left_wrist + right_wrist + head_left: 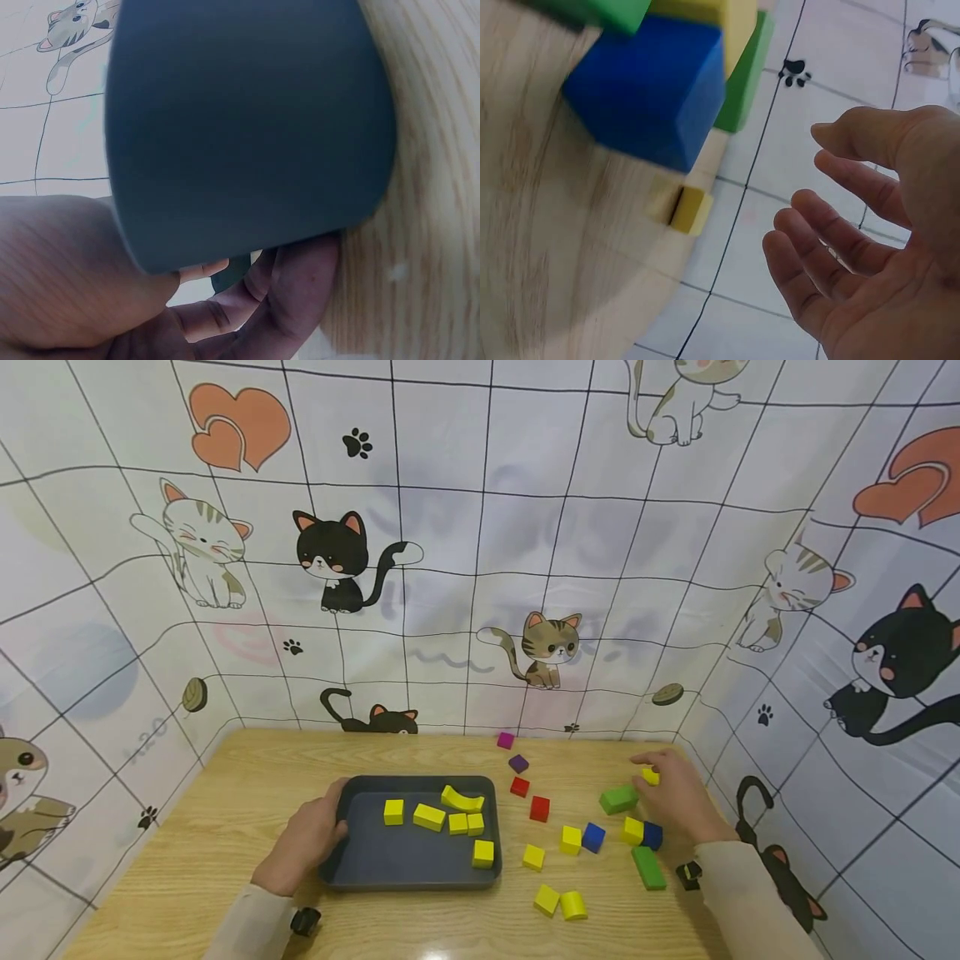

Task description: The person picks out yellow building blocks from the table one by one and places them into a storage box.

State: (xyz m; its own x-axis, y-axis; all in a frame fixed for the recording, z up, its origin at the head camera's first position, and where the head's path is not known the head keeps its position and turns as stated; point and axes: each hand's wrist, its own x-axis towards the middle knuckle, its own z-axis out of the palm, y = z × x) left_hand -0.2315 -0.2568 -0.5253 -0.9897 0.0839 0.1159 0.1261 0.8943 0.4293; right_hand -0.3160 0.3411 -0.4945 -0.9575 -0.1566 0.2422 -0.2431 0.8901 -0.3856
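Observation:
My left hand (303,843) grips the left side of a dark grey tray (390,865), thumb at the rim and fingers curled against the outer wall (247,135). Inside the tray lie several yellow blocks (429,817) and a yellow arch-shaped block (462,799). My right hand (678,797) hovers at the back right, fingers spread and bent a little, with nothing in its grasp. Just beyond its fingers sits a small yellow block (650,776), resting on the table in the right wrist view. A green block (618,799) lies left of that hand.
Between tray and right arm are scattered red blocks (540,808), blue blocks (593,837), several yellow blocks (570,840) and a green block (648,868). Magenta (506,741) and purple (518,763) blocks lie near the back edge. A cat-print curtain (442,527) encloses the wooden table (187,860).

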